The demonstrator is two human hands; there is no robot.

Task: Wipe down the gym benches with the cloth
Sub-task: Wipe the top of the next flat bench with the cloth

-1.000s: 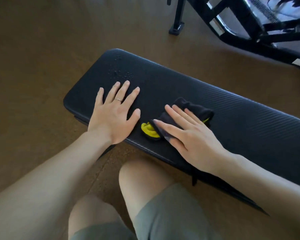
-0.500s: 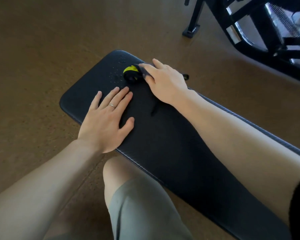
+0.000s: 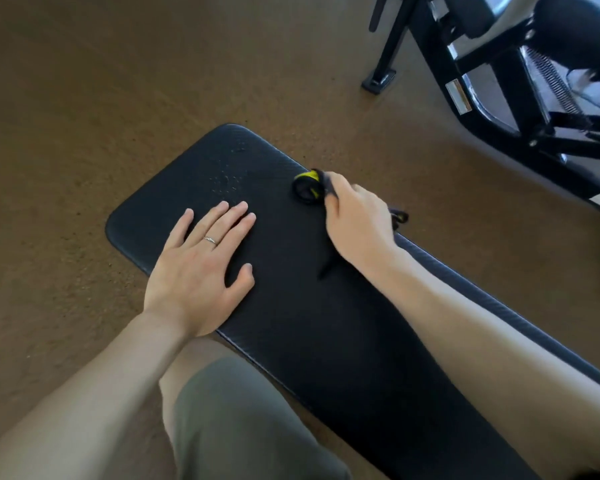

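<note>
From the head view, your left hand (image 3: 196, 271) lies flat on the long black padded gym bench (image 3: 326, 323), palm down, fingers straight and slightly spread, thumb out to the side; a thin silver ring (image 3: 211, 240) sits on one finger; the hand rests near the bench's rounded end, close to its near edge, and grips nothing. Your right hand (image 3: 355, 225) reaches across to the far edge of the bench; its fingers are curled down over the dark cloth with the yellow trim (image 3: 307, 187), pressing and holding it against the pad; the bunched yellow-and-black part pokes out just beyond your fingertips, touching the bench top beside the far edge; another dark bit of it shows behind your wrist at that same edge; a thin dark strip trails out under your hand toward the middle of the pad. A patch of small droplets (image 3: 226, 181) dots the bench between the cloth and the rounded end, just past your left fingertips. Your knee in grey-green shorts (image 3: 239, 420) sits just beside the near edge; the bench stands on a brown speckled floor (image 3: 84, 98); a black metal machine frame (image 3: 471, 64) stands well apart, beyond the far edge.
</note>
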